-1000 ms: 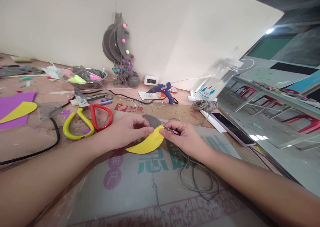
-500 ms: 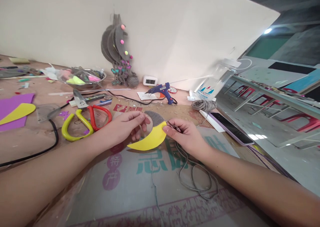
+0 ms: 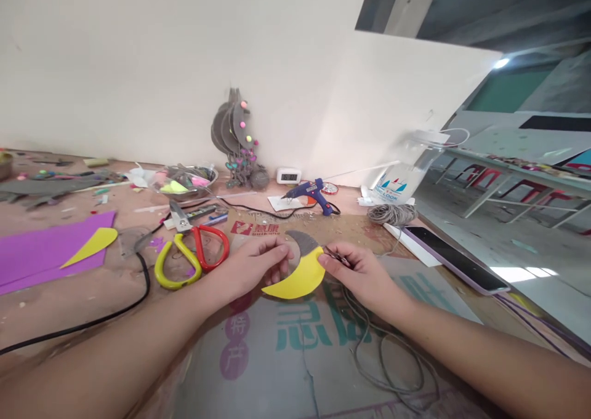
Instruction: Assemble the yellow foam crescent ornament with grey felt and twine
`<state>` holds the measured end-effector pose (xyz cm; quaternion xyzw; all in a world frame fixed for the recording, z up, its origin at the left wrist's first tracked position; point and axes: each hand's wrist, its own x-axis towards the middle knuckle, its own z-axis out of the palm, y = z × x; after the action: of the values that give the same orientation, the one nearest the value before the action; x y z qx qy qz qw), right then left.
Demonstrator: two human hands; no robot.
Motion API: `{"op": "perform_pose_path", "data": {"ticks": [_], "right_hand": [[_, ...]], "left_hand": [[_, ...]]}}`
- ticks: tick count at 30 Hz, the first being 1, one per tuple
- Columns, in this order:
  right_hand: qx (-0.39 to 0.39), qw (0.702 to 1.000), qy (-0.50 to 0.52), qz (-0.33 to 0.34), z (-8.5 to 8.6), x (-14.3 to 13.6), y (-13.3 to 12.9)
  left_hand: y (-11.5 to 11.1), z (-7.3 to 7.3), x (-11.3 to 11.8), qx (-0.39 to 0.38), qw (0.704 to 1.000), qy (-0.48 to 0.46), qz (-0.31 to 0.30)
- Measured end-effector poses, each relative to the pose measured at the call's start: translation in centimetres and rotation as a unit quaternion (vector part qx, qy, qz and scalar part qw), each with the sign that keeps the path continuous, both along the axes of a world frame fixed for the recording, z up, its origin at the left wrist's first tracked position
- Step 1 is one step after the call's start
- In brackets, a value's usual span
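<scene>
A yellow crescent (image 3: 298, 279), its upper part wrapped in grey cord (image 3: 303, 243), is held up over the cardboard. My right hand (image 3: 357, 271) pinches its right edge between thumb and fingers, with some loose grey cord in the curled fingers. That cord (image 3: 381, 351) hangs down in loops onto the board. At the crescent's inner curve is my left hand (image 3: 268, 260), thumb and fingertips closed together; what they hold, if anything, is too small to make out.
Scissors with yellow and red handles (image 3: 178, 262) lie left of my hands. Beyond stand a blue glue gun (image 3: 314, 192), a white clock (image 3: 289, 176) and a cord ball (image 3: 392, 213). A phone (image 3: 455, 258) lies at right, purple sheets (image 3: 55, 243) at left.
The camera view has shifted, so the whole scene sits lower and further right. Both hands keep nearly the same pose around the crescent.
</scene>
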<state>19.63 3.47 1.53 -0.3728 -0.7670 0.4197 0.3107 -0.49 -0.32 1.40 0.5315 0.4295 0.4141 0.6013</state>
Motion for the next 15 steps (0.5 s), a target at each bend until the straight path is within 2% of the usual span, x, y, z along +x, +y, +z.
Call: {"op": "perform_pose_path", "data": {"ticks": [4,8,11,15], "right_hand": [[0.043,0.998,0.034,-0.026,0.15,0.33,0.29],[0.029,0.999,-0.012,-0.004,0.23,0.13,0.38],[0.02,0.998,-0.05,0.029,0.09,-0.32,0.32],[0.047,0.996,-0.07,0.042,-0.15,-0.6,0.21]], "left_hand": [[0.14,-0.01,0.04,0.025,0.997,-0.026,0.067],[-0.02,-0.07,-0.16,0.015,0.999,-0.014,0.031],[0.1,-0.29,-0.32,0.025,0.999,-0.022,0.033],[0.5,-0.66,-0.28,0.031,0.999,-0.016,0.034]]}}
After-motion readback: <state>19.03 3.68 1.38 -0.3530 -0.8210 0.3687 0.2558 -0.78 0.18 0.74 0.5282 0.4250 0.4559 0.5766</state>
